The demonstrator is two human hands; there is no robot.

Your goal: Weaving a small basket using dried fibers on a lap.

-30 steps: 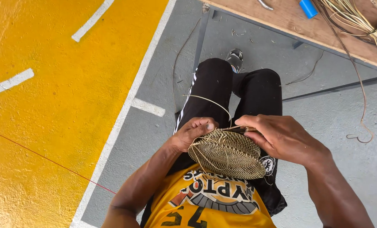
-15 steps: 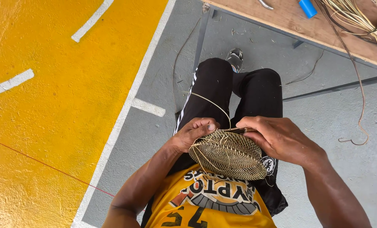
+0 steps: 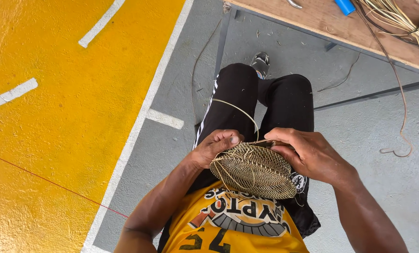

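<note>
Over the person's lap, just above the black trousers (image 3: 237, 100), sits a small round woven basket piece (image 3: 254, 171) of tan fibre, tightly coiled, with a thin loose strand (image 3: 240, 110) arching up from its far edge. The left hand (image 3: 214, 147) has its grip closed on the piece's left rim, and the right hand (image 3: 308, 154) clasps the right rim. Below lies a grey floor (image 3: 383, 178) beside yellow paint with white lines (image 3: 12, 93), and a wooden tabletop (image 3: 322, 18) carries a bundle of pale fibres (image 3: 397, 18).

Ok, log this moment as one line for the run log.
left hand: grips woven disc rim | right hand: pinches far edge | loose strand: arcs over knees | seated by wooden table
</note>
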